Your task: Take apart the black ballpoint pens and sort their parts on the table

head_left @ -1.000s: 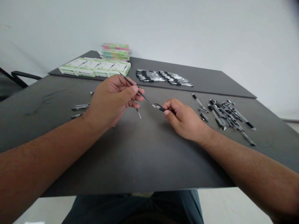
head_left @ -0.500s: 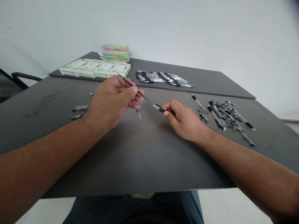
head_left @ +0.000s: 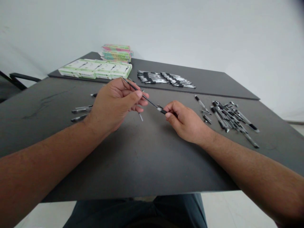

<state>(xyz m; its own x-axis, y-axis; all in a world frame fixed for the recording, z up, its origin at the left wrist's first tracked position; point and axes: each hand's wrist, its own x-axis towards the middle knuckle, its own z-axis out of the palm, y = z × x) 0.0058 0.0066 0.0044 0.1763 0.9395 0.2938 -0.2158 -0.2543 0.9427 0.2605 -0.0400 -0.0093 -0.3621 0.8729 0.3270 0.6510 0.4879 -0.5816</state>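
My left hand (head_left: 118, 103) pinches a thin dark pen refill (head_left: 150, 100) between thumb and forefinger, its other fingers loosely curled. The refill slants down to the right. Its lower end meets a black-and-clear pen part (head_left: 162, 110), held between the thumb and curled fingers of my right hand (head_left: 184, 122). Most of that part is hidden in the right hand. Whether the refill's end is inside it or just touching, I cannot tell. Beneath the left hand lies a thin clear-ended piece (head_left: 141, 117), partly covered by the fingers.
A loose pile of clear pens with black grips (head_left: 234, 118) and small caps (head_left: 207, 119) lies at right. Several pens (head_left: 80, 110) lie left. Two rows of pens (head_left: 153, 77), white-green boxes (head_left: 95, 69) and a stack of colourful packets (head_left: 117, 52) sit on the raised back board (head_left: 209, 80).
My left hand has shifted slightly to the right with the refill, toward my right hand. The right hand has barely moved, and both grips stay the same.
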